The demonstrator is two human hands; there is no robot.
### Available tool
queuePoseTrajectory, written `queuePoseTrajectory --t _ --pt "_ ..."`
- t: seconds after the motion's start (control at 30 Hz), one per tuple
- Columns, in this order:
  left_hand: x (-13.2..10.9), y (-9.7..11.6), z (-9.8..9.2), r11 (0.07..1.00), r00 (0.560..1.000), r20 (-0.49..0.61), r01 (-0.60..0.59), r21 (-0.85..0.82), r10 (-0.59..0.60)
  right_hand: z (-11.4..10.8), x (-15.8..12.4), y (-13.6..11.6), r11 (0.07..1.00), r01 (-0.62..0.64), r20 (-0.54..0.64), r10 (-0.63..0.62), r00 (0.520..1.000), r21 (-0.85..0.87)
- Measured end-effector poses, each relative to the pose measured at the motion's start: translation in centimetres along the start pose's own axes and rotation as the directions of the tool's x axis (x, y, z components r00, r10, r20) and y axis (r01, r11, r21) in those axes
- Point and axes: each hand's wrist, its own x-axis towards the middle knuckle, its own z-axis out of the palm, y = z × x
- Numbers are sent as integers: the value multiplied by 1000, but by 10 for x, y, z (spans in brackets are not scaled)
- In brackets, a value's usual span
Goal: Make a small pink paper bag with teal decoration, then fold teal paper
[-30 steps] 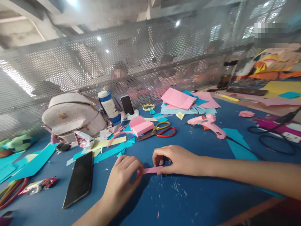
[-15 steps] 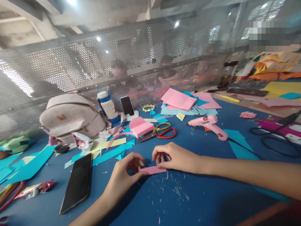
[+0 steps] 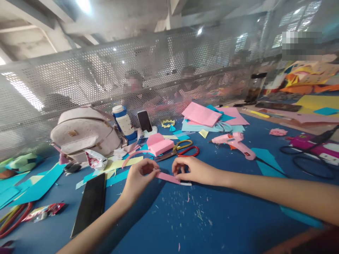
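A narrow strip of pink paper (image 3: pixel 168 177) is held between my two hands just above the blue table. My left hand (image 3: pixel 140 178) pinches its left end, which is tilted up. Near the right end, the curled fingers of my right hand (image 3: pixel 192 170) press on the strip. A thin white piece (image 3: pixel 186 183) shows past that end; I cannot tell whether it is attached. Behind my hands lie scissors (image 3: pixel 180 151) with one yellow and one red handle, and a folded pink paper piece (image 3: pixel 161 144). A pink glue gun (image 3: pixel 235 143) rests beyond my right forearm.
A dark phone (image 3: pixel 90 204) lies by my left forearm. Farther back stand a pale backpack (image 3: pixel 79 134), a white-and-blue bottle (image 3: pixel 124 123) and a propped phone (image 3: pixel 144 121). Pink paper sheets (image 3: pixel 201 113) are stacked behind the glue gun. A perforated screen (image 3: pixel 95 77) separates several people beyond.
My left hand has risen and moved away from me, lifting the strip's left end. The strip now slopes down to the right, and the white piece has come into sight.
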Motion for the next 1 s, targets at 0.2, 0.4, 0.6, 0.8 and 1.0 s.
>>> queuePoseTrajectory --t 0.2,0.4,0.6,0.8,1.0 --pt "13 9 5 995 993 -67 -99 23 101 -4 11 3 982 22 -88 -5 996 186" --pt "47 16 -15 956 976 -84 -178 234 202 -7 10 1 941 21 -178 42 983 337" --pt "106 -10 -35 876 998 24 -56 480 51 -9 5 -4 931 14 -189 60 980 365" --pt "115 -32 -32 879 974 176 42 475 -142 -15 -3 -3 931 -75 -198 154 968 357" --pt "83 -22 -26 938 954 235 99 332 -184 -18 3 9 932 -51 -230 142 963 359"
